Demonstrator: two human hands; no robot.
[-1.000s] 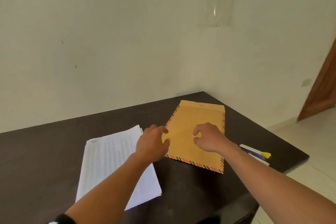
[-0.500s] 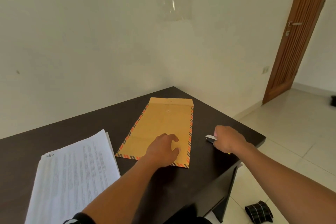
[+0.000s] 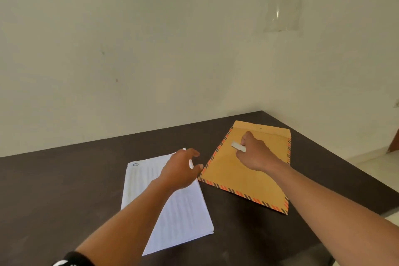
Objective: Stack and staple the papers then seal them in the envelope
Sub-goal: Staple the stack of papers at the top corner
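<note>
A stack of white printed papers [image 3: 181, 216] lies on the dark table [image 3: 54, 190]. To its right lies a brown envelope [image 3: 241, 179] with a striped border, its flap end toward the wall. My left hand [image 3: 181, 170] hovers over the papers' far right corner with loosely spread fingers, holding nothing. My right hand [image 3: 257, 153] is above the envelope and grips a small white stapler-like object [image 3: 238, 146], only one end of which shows.
A pale wall stands right behind the table. The table's right edge [image 3: 345, 157] drops to a light tiled floor. A black band sits on my left wrist [image 3: 71, 260].
My right hand picked up the small white object from the table's right edge and brought it over the envelope. My left hand moved off the envelope toward the papers. The view swung left.
</note>
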